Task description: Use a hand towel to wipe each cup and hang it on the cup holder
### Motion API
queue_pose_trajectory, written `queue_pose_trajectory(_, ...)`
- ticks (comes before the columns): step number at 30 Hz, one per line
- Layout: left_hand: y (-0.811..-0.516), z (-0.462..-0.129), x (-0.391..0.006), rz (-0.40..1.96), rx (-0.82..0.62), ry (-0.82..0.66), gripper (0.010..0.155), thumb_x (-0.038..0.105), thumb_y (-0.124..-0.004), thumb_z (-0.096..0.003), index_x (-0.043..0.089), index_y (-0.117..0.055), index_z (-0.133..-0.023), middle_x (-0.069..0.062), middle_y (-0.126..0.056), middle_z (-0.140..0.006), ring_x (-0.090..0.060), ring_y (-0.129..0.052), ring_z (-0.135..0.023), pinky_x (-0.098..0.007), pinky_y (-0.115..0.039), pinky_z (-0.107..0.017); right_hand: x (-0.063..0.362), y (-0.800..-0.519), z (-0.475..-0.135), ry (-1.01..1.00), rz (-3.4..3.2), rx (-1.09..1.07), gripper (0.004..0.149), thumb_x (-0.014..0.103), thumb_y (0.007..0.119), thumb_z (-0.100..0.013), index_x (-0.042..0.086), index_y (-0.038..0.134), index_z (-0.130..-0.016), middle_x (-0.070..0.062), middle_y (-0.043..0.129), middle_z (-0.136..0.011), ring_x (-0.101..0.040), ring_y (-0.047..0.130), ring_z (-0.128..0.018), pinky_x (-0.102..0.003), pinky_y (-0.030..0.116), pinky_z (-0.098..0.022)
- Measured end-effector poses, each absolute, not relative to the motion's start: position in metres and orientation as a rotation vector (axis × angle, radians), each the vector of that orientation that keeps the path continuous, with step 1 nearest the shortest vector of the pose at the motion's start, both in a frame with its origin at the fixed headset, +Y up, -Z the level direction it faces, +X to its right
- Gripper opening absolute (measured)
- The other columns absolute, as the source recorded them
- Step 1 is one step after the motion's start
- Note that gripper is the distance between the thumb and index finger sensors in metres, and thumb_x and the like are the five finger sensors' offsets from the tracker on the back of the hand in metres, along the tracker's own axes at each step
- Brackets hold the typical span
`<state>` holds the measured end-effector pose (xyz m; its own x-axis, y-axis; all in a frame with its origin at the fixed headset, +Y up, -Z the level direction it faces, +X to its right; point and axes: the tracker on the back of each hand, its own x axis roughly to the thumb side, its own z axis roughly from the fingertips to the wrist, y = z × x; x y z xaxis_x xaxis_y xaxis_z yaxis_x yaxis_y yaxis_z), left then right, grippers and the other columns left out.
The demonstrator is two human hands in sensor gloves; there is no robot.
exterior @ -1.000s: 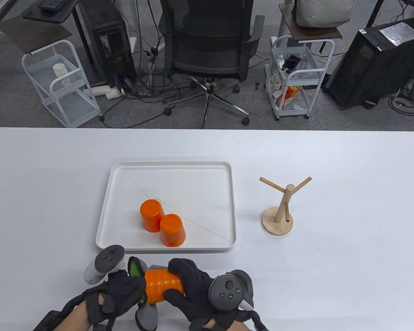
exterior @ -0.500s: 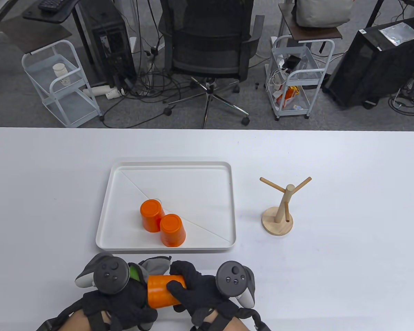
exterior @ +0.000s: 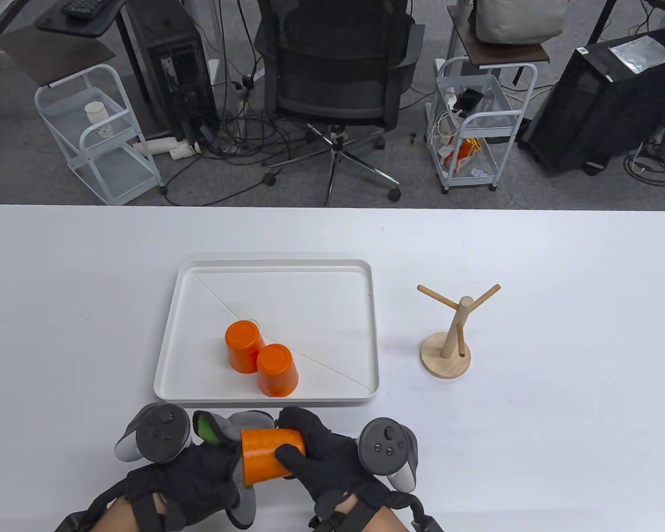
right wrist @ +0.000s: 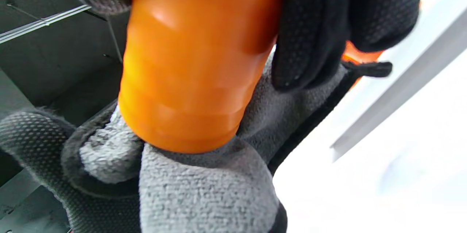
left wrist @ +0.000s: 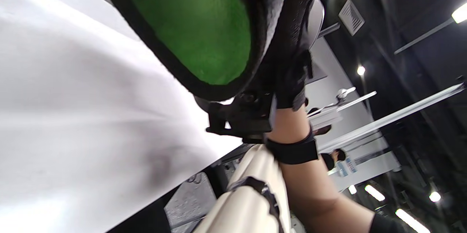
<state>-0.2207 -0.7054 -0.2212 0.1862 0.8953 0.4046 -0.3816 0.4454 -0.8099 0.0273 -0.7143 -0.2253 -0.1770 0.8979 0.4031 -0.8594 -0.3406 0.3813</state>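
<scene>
An orange cup [exterior: 263, 455] lies on its side near the table's front edge, gripped round its body by my right hand [exterior: 316, 457]. My left hand [exterior: 199, 479] grips a grey hand towel with a green patch [exterior: 221, 435] against the cup's open end. The right wrist view shows the orange cup [right wrist: 197, 61] with the grey towel [right wrist: 204, 185] bunched at its mouth. In the left wrist view the towel's green patch [left wrist: 193, 25] fills the top. Two more orange cups [exterior: 244, 346] [exterior: 277, 370] stand upside down in the white tray [exterior: 332, 288]. The wooden cup holder [exterior: 449, 341] stands bare at the right.
The white tray lies just beyond my hands. The cup holder's pegs [exterior: 485, 293] stick out left, right and forward. An office chair [exterior: 338, 77] and carts [exterior: 471, 122] stand beyond the table's far edge.
Both hands have turned around the cup. The towel shifted from below the cup to its far left side, and the cup's base swung slightly away from me.
</scene>
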Motion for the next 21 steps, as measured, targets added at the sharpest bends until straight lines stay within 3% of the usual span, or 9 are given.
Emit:
queue_pose_trajectory(12,-0.692,-0.225,-0.242,1.115,-0.494,-0.938,0.098,0.079,-0.046,-0.0342,0.022,-0.031,-0.113,-0.003,-0.029,-0.125,-0.055,-0.024,-0.11,-0.074,-0.015,-0.072,0.043,-0.7,-0.225,-0.136,1.849,0.671,0.074,0.057,0.068,-0.05,0.013,0.042,-0.104,-0.027,0.067,-0.096,-0.037,0.095,-0.05,-0.06,0.075,-0.054)
queue_pose_trajectory(17,-0.687,-0.226,-0.251,1.112,-0.417,-0.88,0.098,0.079,-0.045,-0.0338,0.024,-0.025,-0.112,-0.003,-0.023,-0.125,-0.055,-0.03,-0.111,-0.075,-0.021,-0.074,0.043,-0.7,-0.224,-0.133,1.842,0.674,0.075,0.057,0.068,-0.051,0.011,0.041,-0.103,-0.026,0.068,-0.095,-0.036,0.095,-0.049,-0.06,0.076,-0.054)
queue_pose_trajectory(21,-0.69,-0.226,-0.248,1.124,-0.444,-0.89,0.097,0.08,-0.046,-0.0334,0.027,-0.023,-0.112,-0.001,-0.021,-0.125,-0.054,-0.03,-0.111,-0.074,-0.023,-0.074,0.04,-0.701,-0.223,-0.114,1.838,0.691,0.076,0.057,0.067,-0.051,0.01,0.041,-0.103,-0.026,0.068,-0.095,-0.035,0.095,-0.05,-0.059,0.076,-0.054)
